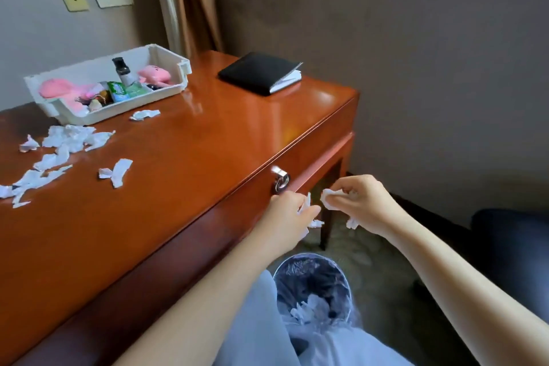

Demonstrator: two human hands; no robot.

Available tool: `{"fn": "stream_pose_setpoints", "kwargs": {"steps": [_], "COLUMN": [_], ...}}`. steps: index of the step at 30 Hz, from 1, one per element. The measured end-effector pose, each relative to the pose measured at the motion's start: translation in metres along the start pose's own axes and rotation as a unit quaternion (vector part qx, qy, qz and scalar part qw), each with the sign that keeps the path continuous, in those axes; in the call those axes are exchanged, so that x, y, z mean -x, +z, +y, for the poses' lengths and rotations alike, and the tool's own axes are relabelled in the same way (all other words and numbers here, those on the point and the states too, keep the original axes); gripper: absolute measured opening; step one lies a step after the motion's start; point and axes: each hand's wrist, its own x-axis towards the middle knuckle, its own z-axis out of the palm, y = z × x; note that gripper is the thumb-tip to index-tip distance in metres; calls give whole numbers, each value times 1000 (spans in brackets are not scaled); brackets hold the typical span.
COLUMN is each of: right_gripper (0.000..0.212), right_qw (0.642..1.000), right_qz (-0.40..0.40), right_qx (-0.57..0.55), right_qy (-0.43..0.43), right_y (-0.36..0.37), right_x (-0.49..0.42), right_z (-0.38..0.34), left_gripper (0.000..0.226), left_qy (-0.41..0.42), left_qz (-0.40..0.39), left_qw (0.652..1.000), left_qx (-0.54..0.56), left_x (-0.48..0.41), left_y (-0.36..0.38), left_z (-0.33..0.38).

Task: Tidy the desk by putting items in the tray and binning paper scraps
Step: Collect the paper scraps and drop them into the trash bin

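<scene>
**Holding scraps off the desk's [184, 163] front edge, above the bin [312, 282]**

Both hands hang in the open space past the desk's front edge, near its right leg. The left hand [286, 215] curls round white paper just beside the metal drawer pull [280, 182]. The right hand [364, 205] pinches a crumpled scrap [329, 200], with another bit showing under the palm. The two hands are close but apart.

The bin stands on the carpet below them and nearer the person, against the trouser leg. It has a clear liner and some torn paper at the bottom.

More scraps [69, 138] lie scattered over the desk's left part, some running out of view at the left edge. The white tray [175, 89] sits at the back left, holding pink items, a dark-capped bottle and green packets; one scrap lies just in front of it. A black notebook [260, 73] rests near the far right corner. The middle and right of the desk top are bare wood. A dark seat [514, 249] stands right of the arms.
</scene>
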Motion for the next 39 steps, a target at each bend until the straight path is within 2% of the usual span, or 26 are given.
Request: {"fn": "stream_pose_setpoints", "kwargs": {"steps": [11,15,19,24,28,31,34,39], "right_gripper": [25,23,21,19,51,58,57,42], "right_qw": [986,970,953,931,918,913,923,943], "right_qz": [-82,-110,-138,-177,-234,-244,-235,-208], "right_qx": [5,10,12,23,29,30,47,84], "right_qy": [145,217,269,319,317,325,302,245], "right_y": [91,127,154,173,177,175,166,142], "right_x": [-18,-23,-27,-31,-31,-32,-33,-36], "right_z": [115,153,176,190,197,198,191,168], "left_gripper": [42,31,39,37,31,35,34,39], "left_qy": [-140,-191,-242,-284,-284,-265,-231,-143], "left_qz": [-88,-113,-144,-181,-223,-245,-246,-254], "left_qw": [986,974,959,942,932,932,940,950], "left_qx": [-37,-37,-25,-7,-17,-37,-58,-107], "left_x": [-40,-49,-64,-76,-76,-75,-70,-63], "left_y": [107,139,162,178,183,181,174,148], "left_z": [-77,-111,-138,-158,-160,-159,-155,-133]}}
